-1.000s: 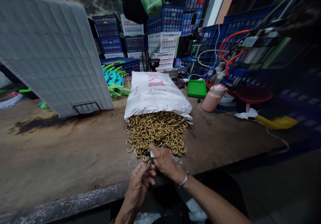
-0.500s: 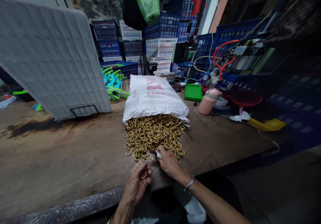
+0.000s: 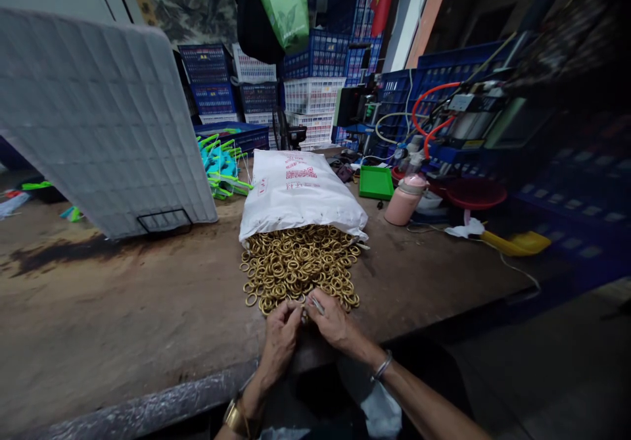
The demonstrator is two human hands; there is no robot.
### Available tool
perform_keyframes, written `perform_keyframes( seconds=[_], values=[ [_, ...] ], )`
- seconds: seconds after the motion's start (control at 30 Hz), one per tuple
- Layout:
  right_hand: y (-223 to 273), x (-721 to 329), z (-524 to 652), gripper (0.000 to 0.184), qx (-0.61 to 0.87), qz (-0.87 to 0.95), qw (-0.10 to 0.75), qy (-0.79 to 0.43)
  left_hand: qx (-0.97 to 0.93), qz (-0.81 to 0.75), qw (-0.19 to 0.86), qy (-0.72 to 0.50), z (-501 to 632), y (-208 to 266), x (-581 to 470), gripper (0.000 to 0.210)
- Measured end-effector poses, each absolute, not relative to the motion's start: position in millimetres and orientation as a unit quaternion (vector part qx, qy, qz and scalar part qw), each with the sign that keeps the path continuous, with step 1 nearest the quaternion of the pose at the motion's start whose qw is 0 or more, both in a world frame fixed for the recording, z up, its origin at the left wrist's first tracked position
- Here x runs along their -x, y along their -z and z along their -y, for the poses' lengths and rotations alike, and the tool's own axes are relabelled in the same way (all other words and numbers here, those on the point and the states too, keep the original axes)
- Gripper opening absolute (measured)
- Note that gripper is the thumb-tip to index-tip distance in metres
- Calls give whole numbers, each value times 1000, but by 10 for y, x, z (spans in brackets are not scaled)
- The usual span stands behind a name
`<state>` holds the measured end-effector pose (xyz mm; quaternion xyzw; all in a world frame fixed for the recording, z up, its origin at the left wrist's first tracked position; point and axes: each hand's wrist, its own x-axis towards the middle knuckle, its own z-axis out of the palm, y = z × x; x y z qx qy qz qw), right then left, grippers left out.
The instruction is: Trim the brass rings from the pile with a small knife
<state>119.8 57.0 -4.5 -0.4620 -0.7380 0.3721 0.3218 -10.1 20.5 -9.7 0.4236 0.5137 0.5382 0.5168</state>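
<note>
My left hand (image 3: pixel 282 333) is closed in a pinch at the near edge of a heap of brass-coloured rings (image 3: pixel 298 266). Its fingertips meet those of my right hand (image 3: pixel 331 321); a ring seems to sit there, mostly covered by the fingers. Wrapped in my right hand is a slim tool with a pale handle (image 3: pixel 318 304), its kind hard to make out. The rings spill from the mouth of a white sack (image 3: pixel 303 196) with red print, lying on its side on the table.
A padded grey panel (image 3: pixel 108 131) stands at left on a wire stand. Behind it are green and turquoise plastic pieces (image 3: pixel 221 167). To the right are a green tray (image 3: pixel 375 182), a pink bottle (image 3: pixel 405 202), a yellow scoop (image 3: pixel 515 243) and a machine with orange hoses (image 3: pixel 473 114).
My left hand has risen slightly and turned, bringing its fingertips against my right hand's. The ring that hung visibly in its fingers is now mostly hidden. The tool's angle has shifted.
</note>
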Motion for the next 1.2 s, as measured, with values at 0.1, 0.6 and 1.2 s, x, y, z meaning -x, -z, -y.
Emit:
perform_keyframes(
  seconds=[0.1, 0.6, 1.2],
  values=[
    [82, -1180, -571, 23, 470, 690, 345, -429, -430, -511, 506, -546, -202, 81, 86, 20],
    [33, -1084, -621, 25, 512, 675, 314, -428, -403, -516, 565, -503, -124, 78, 107, 32],
    [105, -1119, -530, 15, 492, 786, 229, -295, -339, -450, 632, -531, -92, 125, 149, 33]
  ],
)
